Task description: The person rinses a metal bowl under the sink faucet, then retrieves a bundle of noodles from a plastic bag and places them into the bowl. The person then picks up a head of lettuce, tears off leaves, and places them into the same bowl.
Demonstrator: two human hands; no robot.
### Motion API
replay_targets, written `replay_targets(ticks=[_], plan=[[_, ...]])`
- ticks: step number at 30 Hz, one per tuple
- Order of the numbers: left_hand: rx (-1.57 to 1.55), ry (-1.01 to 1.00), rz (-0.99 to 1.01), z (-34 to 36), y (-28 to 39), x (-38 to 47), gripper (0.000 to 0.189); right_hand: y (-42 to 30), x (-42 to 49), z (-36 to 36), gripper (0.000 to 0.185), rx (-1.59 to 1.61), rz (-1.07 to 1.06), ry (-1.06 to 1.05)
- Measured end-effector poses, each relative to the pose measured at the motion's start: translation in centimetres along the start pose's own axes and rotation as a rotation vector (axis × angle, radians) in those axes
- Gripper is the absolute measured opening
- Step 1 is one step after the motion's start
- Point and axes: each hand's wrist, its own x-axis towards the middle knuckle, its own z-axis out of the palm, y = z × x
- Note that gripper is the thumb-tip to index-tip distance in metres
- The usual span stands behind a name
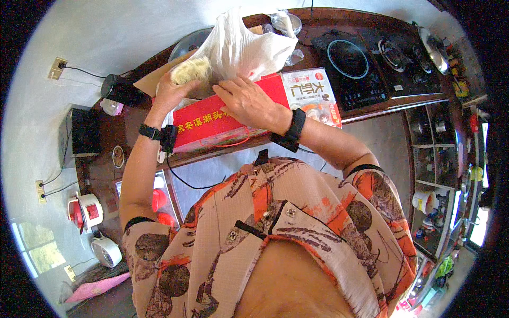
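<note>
My left hand grips a pale yellow bundle of what looks like dried noodles above the open left end of a red cardboard box. My right hand lies over the box's near upper edge, fingers bent toward the inside; whether it pinches anything is hidden. A white plastic bag stands bunched up out of the box, close beyond my right fingers. One brown cardboard flap sticks out at the left. Gold writing runs along the box's front, and a red cord handle hangs there.
Right of the box lies a printed food package, then an induction cooktop and a gas hob. A black cylindrical container and a small pink-white bottle stand left. Farther left is a rice cooker.
</note>
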Motion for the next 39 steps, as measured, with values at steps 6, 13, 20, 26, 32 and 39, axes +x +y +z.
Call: replay_targets(ticks=[6,13,20,26,32,39], plan=[[-0.283,0.116,0.032,-0.5,0.9,-0.8,0.041,1.2,-5.3,-3.4,0.042,0.201,-0.07,0.32],[-0.11,0.203,0.066,-2.3,0.4,-2.7,0.039,4.7,-13.6,-4.3,0.03,0.097,0.357,0.493],[-0.765,0.462,-0.181,-2.5,0.3,-3.0,0.048,5.3,-18.6,-2.6,0.025,0.168,0.455,0.382],[-1.169,0.534,-0.048,-4.2,1.4,-3.0,0.052,4.0,-20.6,-2.8,0.021,0.172,0.474,0.333],[-1.305,0.513,-0.073,-4.9,3.3,-2.9,0.046,0.0,-25.2,-4.6,0.018,0.055,0.667,0.245],[-1.101,0.565,-0.043,-6.6,3.1,-8.4,0.054,-8.0,-32.0,-5.2,0.018,-0.017,0.887,0.136]])
